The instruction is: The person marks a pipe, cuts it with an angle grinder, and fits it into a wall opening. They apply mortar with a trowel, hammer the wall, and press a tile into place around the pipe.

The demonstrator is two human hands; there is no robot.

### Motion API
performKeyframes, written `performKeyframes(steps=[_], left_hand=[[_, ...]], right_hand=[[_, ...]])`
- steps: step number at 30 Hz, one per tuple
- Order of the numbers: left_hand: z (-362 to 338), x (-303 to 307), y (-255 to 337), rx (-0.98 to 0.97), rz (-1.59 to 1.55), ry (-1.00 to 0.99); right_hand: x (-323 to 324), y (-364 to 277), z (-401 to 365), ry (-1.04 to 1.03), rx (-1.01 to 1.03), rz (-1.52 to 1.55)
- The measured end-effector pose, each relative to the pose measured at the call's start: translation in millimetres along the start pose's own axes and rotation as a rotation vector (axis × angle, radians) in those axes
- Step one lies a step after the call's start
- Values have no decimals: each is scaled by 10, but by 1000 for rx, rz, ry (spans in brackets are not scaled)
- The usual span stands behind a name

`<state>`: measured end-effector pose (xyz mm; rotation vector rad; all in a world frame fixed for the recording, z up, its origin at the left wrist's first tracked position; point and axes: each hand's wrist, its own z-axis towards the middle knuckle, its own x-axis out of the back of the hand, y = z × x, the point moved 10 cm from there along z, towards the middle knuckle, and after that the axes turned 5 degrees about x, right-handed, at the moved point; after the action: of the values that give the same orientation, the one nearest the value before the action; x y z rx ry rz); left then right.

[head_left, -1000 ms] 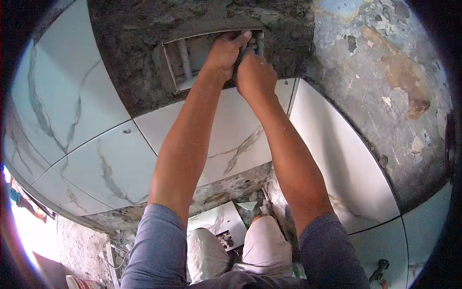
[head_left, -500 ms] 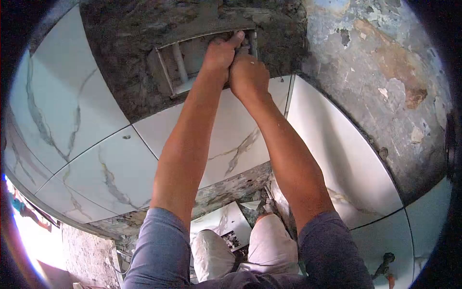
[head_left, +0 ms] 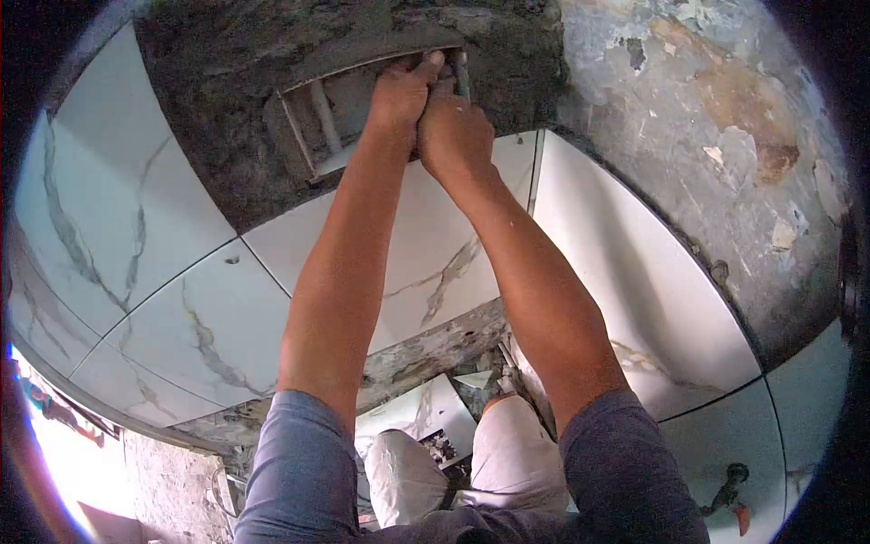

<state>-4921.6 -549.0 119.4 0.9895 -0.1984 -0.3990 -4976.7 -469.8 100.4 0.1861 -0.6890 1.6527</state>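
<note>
Both of my arms reach up to a rectangular recess in the wall, edged by a thin pale rim (head_left: 297, 136). My left hand (head_left: 399, 98) is closed at the recess's right half, its thumb pointing up. Right beside it and slightly lower, my right hand (head_left: 456, 131) is curled into a fist, the two hands touching. Whatever they grip is hidden behind the fingers. A pale upright pipe (head_left: 326, 116) stands inside the recess, left of my hands. Directly below the opening lies a white marble-patterned tile (head_left: 317, 227) set on the wall.
More veined tiles (head_left: 172, 308) cover the left, and a plain-looking white tile (head_left: 598, 236) meets the corner on the right. Bare rough wall (head_left: 689, 136) rises above it. A tap with a red handle (head_left: 729, 494) sticks out lower right. A cut tile (head_left: 426, 412) lies near my knees.
The view has shifted a little, so the recess and hands sit slightly farther left and higher. My hands keep nearly the same closed pose together at the recess.
</note>
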Motion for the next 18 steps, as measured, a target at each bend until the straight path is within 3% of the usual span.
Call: performKeyframes(steps=[5, 8, 10, 14, 18], left_hand=[[-62, -24, 108, 25, 104, 10], [-74, -39, 95, 76, -16, 20], [-65, 10, 79, 76, 44, 70], [-89, -24, 117, -10, -167, 28], [36, 23, 19, -17, 113, 29]], right_hand=[[24, -29, 13, 66, 60, -24], [36, 39, 19, 56, -15, 56], [-105, 30, 31, -64, 18, 7], [37, -10, -22, 91, 24, 31], [58, -17, -27, 53, 7, -11]])
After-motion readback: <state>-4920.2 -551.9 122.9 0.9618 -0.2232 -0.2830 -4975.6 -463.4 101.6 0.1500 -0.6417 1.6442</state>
